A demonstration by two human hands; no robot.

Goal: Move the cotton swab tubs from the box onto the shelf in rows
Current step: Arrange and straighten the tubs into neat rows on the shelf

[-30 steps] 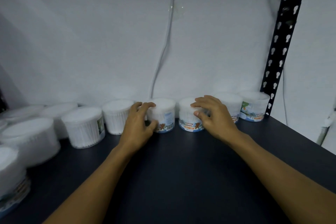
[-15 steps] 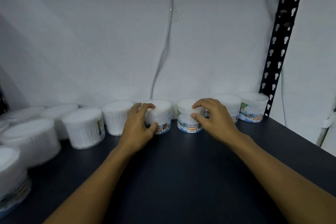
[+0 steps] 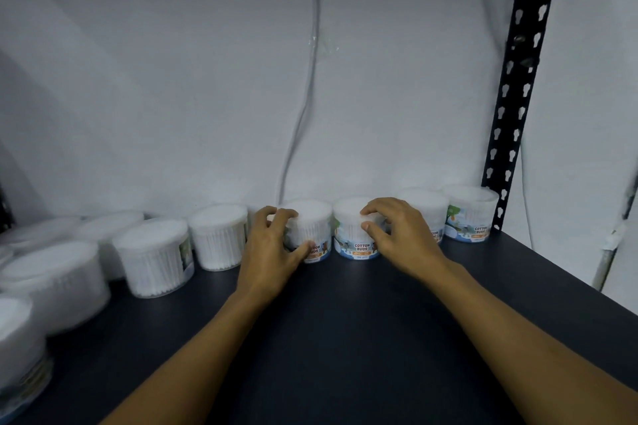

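Both hands work at the back row on the dark shelf (image 3: 345,338). The left hand (image 3: 267,252) curls round one cotton swab tub (image 3: 310,221), thumb low on its label, and the right hand (image 3: 397,238) pinches the neighbouring tub (image 3: 348,224), seemingly to snug the pair together against the white wall (image 3: 207,79). Two more tubs stand to the right beside the black slotted upright (image 3: 518,79); looser tubs crowd the left. The box is out of view.
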